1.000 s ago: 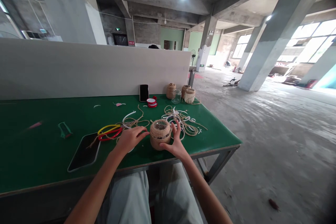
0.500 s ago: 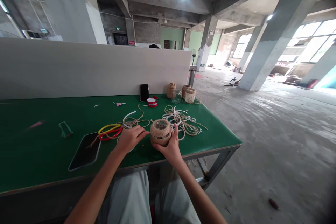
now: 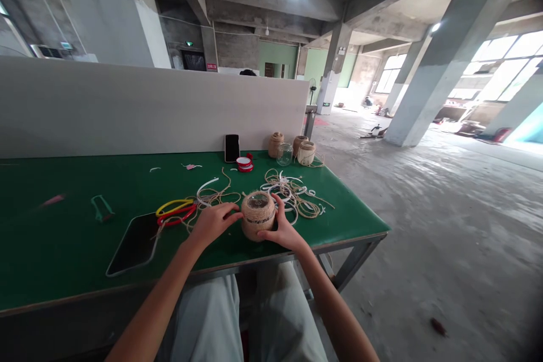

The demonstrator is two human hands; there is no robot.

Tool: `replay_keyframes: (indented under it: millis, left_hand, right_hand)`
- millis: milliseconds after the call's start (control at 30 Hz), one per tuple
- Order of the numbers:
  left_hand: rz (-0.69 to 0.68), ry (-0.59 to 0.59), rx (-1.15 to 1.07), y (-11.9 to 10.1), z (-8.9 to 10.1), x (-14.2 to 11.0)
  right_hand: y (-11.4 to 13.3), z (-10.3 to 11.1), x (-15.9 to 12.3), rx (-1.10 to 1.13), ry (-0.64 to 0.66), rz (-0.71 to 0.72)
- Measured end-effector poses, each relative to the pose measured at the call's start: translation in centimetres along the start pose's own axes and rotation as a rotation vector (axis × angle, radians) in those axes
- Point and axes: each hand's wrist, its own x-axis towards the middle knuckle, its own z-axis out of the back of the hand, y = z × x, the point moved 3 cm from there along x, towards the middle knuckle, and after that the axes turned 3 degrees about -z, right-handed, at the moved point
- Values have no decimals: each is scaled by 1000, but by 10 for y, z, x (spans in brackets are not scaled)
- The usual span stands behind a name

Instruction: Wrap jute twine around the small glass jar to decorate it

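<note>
A jar wrapped in brown twine (image 3: 257, 216) stands upright on the green table (image 3: 63, 237) near its front edge. My right hand (image 3: 283, 228) grips the jar's right side, thumb and fingers curled round it. My left hand (image 3: 213, 222) rests on the table just left of the jar, fingers loosely bent, fingertips at the jar's side. I cannot make out whether they pinch the twine. A tangle of twine and white cord (image 3: 292, 190) lies just behind the jar.
Yellow and red hoops (image 3: 175, 211) and a dark tablet (image 3: 136, 242) lie to the left. A phone (image 3: 231, 147), a red tape roll (image 3: 245, 164), a glass jar (image 3: 285, 154) and twine-wrapped jars (image 3: 306, 153) stand by the white partition (image 3: 127, 107). The table's right edge drops to concrete floor.
My right hand slid from the jar's right rear to its front right side, and the fingers closed round it. The view shifted slightly. The left hand barely moved.
</note>
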Motion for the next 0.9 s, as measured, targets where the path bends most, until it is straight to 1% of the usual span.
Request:
replay_keyframes:
  millis: [67,100,200,267,333,400,467,533,633,800,900]
  left_hand:
    - [9,7,-16,-1,0,0]
    - [15,13,-19,-2,0,0]
    - [17,27,-20,-2,0,-1]
    - [9,24,-24,-2,1,-1]
    - [6,15,-23,-2,1,-1]
    - [14,13,-17,-2,1,0]
    - [22,14,-16,-3,2,-1]
    - [23,7,-20,-5,3,-1]
    - [13,-7,-9,-5,4,-1]
    - [-13,-21,26,-5,5,-3]
    - [-30,-25,23,-5,5,-4]
  right_hand:
    - [-2,-1,-3,-37,-7,30]
    - [-3,-2,-6,-71,-42,45]
    - [-5,-7,-14,-178,-206,55]
    - [-5,-14,-18,-216,-266,36]
    - [-5,-22,-17,-263,-299,31]
    - [-5,-28,-15,-331,-364,36]
    - [-6,-32,-12,-379,-438,29]
    - [-6,-32,-9,-382,-468,19]
    - [-6,-28,-7,-313,-419,25]
    - [-1,-17,-5,-91,-187,78]
    - [0,-11,-3,-28,-93,66]
